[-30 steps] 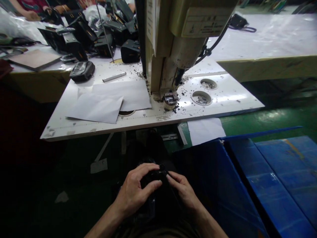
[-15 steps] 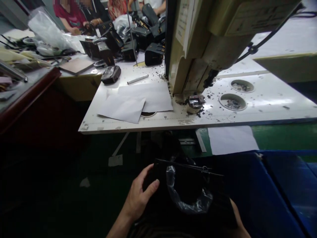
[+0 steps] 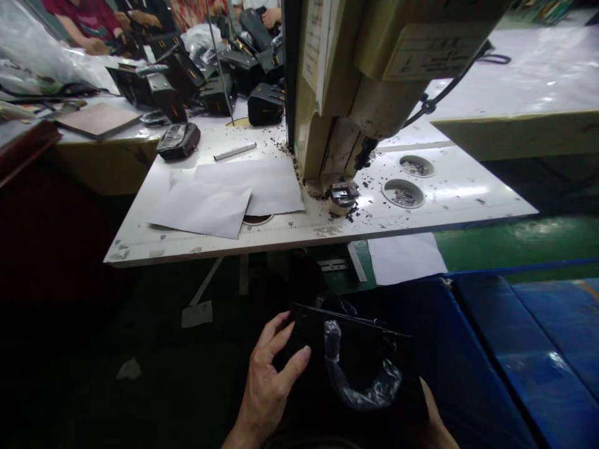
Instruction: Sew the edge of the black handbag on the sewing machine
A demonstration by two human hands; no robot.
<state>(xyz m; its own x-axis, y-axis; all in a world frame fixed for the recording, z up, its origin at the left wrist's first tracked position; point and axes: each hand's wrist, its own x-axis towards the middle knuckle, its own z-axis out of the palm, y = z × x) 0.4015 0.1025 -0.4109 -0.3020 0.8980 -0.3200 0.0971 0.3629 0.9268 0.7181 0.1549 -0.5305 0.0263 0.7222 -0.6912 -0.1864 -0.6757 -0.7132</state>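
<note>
Head view: black bag [image 3: 358,362] sits low, nearer than the white table [image 3: 468,187]; left hand [image 3: 276,374] clamps one side, right hand [image 3: 435,415] meets the other (grip hidden, cannot tell), probably steadying it. Plastic likely protects the wrapped handle [image 3: 362,399].

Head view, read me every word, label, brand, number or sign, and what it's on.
No text is readable.
Label on machine: too blurred.
Sheet on machine: too blurred.
Scale on table: too small.
Print on shirt: too blurred.
Bag: none visible.
</note>
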